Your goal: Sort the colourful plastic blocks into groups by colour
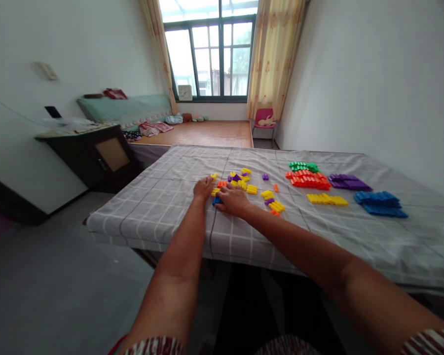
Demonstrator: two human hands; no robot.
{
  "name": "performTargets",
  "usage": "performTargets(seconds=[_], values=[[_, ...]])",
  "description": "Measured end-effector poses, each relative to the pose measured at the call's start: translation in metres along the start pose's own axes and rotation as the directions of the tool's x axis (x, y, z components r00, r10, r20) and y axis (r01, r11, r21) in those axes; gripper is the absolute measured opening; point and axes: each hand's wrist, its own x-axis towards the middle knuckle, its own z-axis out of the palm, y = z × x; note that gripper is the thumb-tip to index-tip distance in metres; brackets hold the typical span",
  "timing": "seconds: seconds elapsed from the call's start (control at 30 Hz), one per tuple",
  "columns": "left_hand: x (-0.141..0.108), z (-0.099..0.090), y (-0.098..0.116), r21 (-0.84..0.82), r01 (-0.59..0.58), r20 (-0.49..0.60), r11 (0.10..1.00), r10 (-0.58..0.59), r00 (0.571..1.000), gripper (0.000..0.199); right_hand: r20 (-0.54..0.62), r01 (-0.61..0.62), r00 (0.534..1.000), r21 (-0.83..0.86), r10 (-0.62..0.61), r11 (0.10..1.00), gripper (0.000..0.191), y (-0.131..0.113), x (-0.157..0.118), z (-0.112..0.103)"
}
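Reaching both hands over the table (144, 217) to the left side of the mixed pile (241, 184). Curling the left hand (203, 189) narrowly just left of the pile, fingertips at a small yellow piece (214, 176); cannot tell whether pinching it or only touching it. Laying the right hand (233, 199) palm down at the pile's near left edge, fingers loosely bent and slightly apart, partly covering a blue piece (217, 200); cannot tell how firmly held. Between the hands, left of the pile, showing yellow pieces (215, 192) and orange pieces (222, 184) close together, probably bunched there to sit within reach of both hands and be steadied from either side.

Right of the pile, lying apart: a purple piece (265, 177) and an orange piece (276, 188). To its near right, seeing yellow blocks (277, 206) with a bit of purple and orange touching or close by, perhaps left loose because unsorted.

Well to the pile's right, grouped by colour: green stack (303, 167), orange stack (308, 180), purple stack (350, 182), yellow row (327, 199) and blue stack (380, 203), likely set aside there to keep the colours from mixing.
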Motion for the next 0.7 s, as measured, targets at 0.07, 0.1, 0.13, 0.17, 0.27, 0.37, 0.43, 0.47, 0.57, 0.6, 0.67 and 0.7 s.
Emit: performTargets(seconds=[0.07, 0.1, 0.13, 0.17, 0.27, 0.37, 0.43, 0.47, 0.57, 0.6, 0.67, 0.7], values=[[0.001, 0.001, -0.002, 0.011, -0.001, 0.001, 1.000, 0.001, 1.000, 0.051, -0.006, -0.013, 1.000, 0.049, 0.013, 0.999, 0.034, 0.004, 0.003, -0.002], [0.002, 0.002, -0.003, 0.017, -0.004, 0.000, 1.000, 0.004, 1.000, 0.051, -0.027, -0.015, 0.999, 0.108, 0.018, 0.994, 0.031, 0.009, 0.004, -0.005], [0.003, 0.002, -0.005, 0.020, -0.009, -0.002, 1.000, 0.009, 1.000, 0.051, -0.064, -0.016, 0.998, 0.189, 0.028, 0.982, 0.029, 0.015, 0.003, -0.008], [0.004, 0.003, -0.006, 0.022, -0.012, -0.002, 1.000, 0.012, 1.000, 0.050, -0.113, -0.012, 0.993, 0.288, 0.046, 0.958, 0.028, 0.023, 0.000, -0.013], [0.006, 0.004, -0.007, 0.036, -0.008, 0.008, 0.999, 0.008, 1.000, 0.050, -0.209, -0.024, 0.957, 0.635, 0.201, 0.772, 0.031, 0.051, -0.015, -0.025], [0.008, 0.003, -0.006, 0.076, 0.005, 0.018, 0.997, -0.007, 1.000, 0.050, -0.090, -0.136, 0.881, 0.892, 0.465, 0.430, 0.031, 0.087, -0.042, -0.032], [0.009, 0.003, -0.005, 0.097, 0.008, 0.029, 0.995, -0.010, 1.000, 0.051, 0.063, -0.215, 0.784, 0.961, 0.618, 0.175, 0.025, 0.112, -0.062, -0.033], [0.010, 0.003, -0.005, 0.104, 0.012, 0.029, 0.995, -0.015, 0.999, 0.051, 0.132, -0.229, 0.733, 0.972, 0.667, 0.060, 0.023, 0.124, -0.073, -0.033], [0.013, 0.001, -0.005, 0.150, 0.015, 0.060, 0.989, -0.025, 0.998, 0.052, 0.221, -0.177, 0.646, 0.975, 0.731, -0.138, 0.018, 0.155, -0.105, -0.033], [0.014, 0.001, -0.005, 0.169, 0.014, 0.076, 0.986, -0.027, 0.997, 0.053, 0.213, -0.152, 0.637, 0.977, 0.741, -0.150, 0.018, 0.163, -0.116, -0.035], [0.016, 0.000, -0.005, 0.200, -0.007, 0.127, 0.980, -0.019, 0.992, 0.056, 0.180, -0.121, 0.623, 0.984, 0.761, -0.134, 0.021, 0.176, -0.138, -0.038], [0.017, -0.001, -0.004, 0.209, -0.026, 0.159, 0.978, -0.007, 0.987, 0.057, 0.163, -0.115, 0.618, 0.986, 0.769, -0.117, 0.024, 0.180, -0.149, -0.040]])
